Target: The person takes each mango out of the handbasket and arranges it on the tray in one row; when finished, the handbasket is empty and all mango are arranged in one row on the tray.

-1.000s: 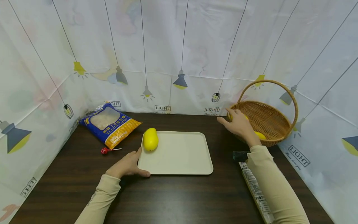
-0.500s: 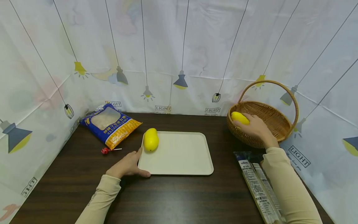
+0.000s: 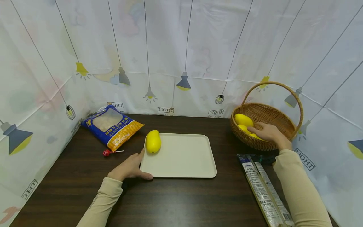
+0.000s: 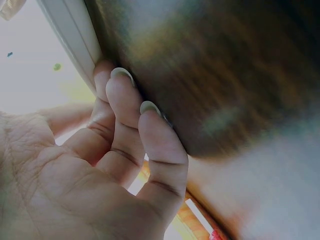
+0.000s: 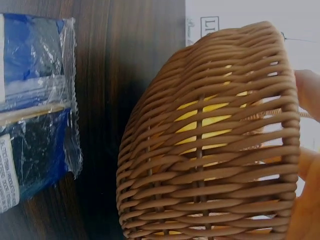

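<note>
My left hand (image 3: 129, 167) rests at the near left corner of a cream rectangular tray (image 3: 184, 157), its thumb along the front edge and its fingers by the left side. Close up in the left wrist view, the fingers (image 4: 162, 145) lie alongside the tray's rim. On the tray's left part sits a yellow mango-like fruit (image 3: 153, 142). My right hand (image 3: 269, 132) reaches over the near rim into a wicker basket (image 3: 269, 112) among yellow fruits (image 3: 243, 119). Its fingertips are hidden inside, and I cannot tell whether they grip a fruit. Yellow shows through the weave (image 5: 210, 165) in the right wrist view.
A blue and orange pasta bag (image 3: 112, 126) lies at the back left, with a red lollipop (image 3: 106, 153) in front. Long clear packages (image 3: 263, 189) lie near the right forearm, before the basket. A printed white curtain (image 3: 181, 56) stands behind the dark table (image 3: 181, 201).
My right hand has moved rightward and nearer, from the fruit at the basket's left rim to the near side, uncovering yellow fruits. The left hand, tray and fruit on it have stayed put.
</note>
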